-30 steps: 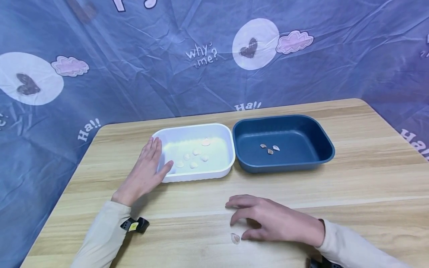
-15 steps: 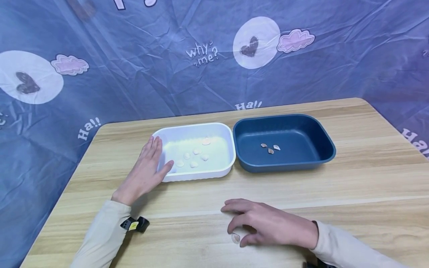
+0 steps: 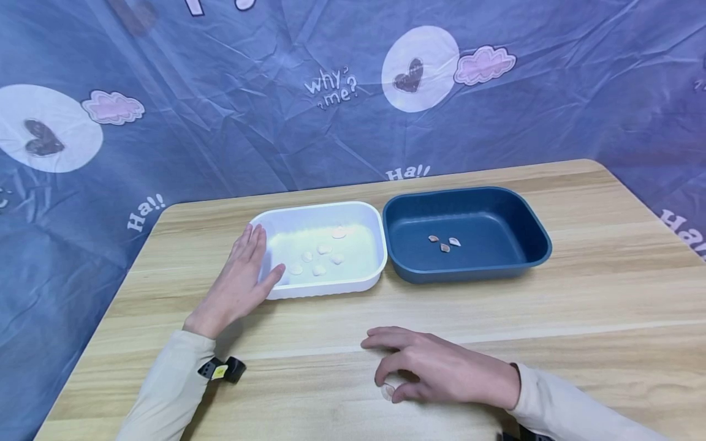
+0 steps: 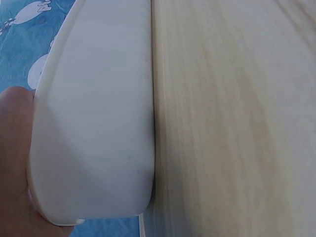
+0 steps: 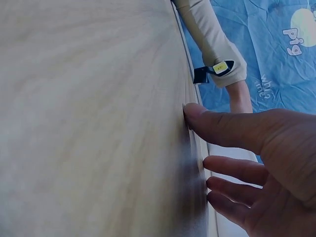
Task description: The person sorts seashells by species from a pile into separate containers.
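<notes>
My right hand [image 3: 441, 370] is low over the table front, thumb and index finger curled at opposite edges of a small pale seashell [image 3: 388, 391] that lies flat on the wood. In the right wrist view the thumb tip meets the thin edge of the shell [image 5: 185, 112], and the other fingers are spread below. My left hand [image 3: 234, 282] rests on the left end of the white tray [image 3: 331, 288], fingers straight along the rim and thumb over the near corner. Several whitish seashells [image 3: 324, 249] lie inside this tray.
A dark blue tray [image 3: 474, 271] stands against the white tray's right side, holding three small brownish and pale shells [image 3: 444, 247]. Both sit toward the back of the wooden table [image 3: 309, 367]. Behind the table hangs a blue printed cloth [image 3: 248, 122].
My right hand has shifted slightly left and toward me, and its thumb and index finger have closed in around the shell. The left hand and both trays stay put.
</notes>
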`<state>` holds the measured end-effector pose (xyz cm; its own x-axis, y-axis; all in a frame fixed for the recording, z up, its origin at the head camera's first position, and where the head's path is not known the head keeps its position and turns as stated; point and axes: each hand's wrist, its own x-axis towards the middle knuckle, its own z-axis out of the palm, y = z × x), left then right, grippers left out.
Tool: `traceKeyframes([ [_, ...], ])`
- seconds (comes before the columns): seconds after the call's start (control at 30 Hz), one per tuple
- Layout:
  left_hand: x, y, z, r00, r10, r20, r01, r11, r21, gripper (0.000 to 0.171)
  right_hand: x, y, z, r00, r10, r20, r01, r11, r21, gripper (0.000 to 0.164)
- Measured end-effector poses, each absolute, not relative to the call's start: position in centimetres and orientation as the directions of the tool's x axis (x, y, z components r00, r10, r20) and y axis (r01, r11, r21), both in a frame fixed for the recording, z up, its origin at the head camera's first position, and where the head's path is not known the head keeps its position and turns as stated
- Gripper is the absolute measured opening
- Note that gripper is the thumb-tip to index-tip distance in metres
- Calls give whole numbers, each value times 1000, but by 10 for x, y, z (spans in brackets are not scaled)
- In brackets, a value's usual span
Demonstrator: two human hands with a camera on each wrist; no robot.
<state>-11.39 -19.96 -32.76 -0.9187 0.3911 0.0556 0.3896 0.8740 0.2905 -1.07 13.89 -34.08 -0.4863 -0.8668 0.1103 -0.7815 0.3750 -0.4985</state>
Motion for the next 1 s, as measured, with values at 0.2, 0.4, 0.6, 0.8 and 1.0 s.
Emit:
traceKeyframes([
  [0.2, -113, -200, -327, -918, 392, 52, 389, 871, 299, 80, -10, 138, -343, -476, -868, 141, -798, 360, -483, 14],
  [0.4, -113, -200, -326, -919, 390, 48, 386, 873, 300, 80, -9, 137, -342, -484, -861, 155, -795, 359, -489, 19],
  [0.6, -113, -200, -326, -919, 392, 52, 389, 873, 296, 80, -11, 139, -340, -465, -874, 142, -801, 347, -487, 18],
  [0.8, -113, -201, -327, -918, 394, 50, 390, 871, 297, 80, -15, 142, -341, -408, -900, 152, -831, 298, -469, 15],
  [1.0, -113, -201, -327, -918, 394, 49, 390, 872, 296, 80, -16, 141, -344, -373, -910, 183, -861, 266, -433, 14],
])
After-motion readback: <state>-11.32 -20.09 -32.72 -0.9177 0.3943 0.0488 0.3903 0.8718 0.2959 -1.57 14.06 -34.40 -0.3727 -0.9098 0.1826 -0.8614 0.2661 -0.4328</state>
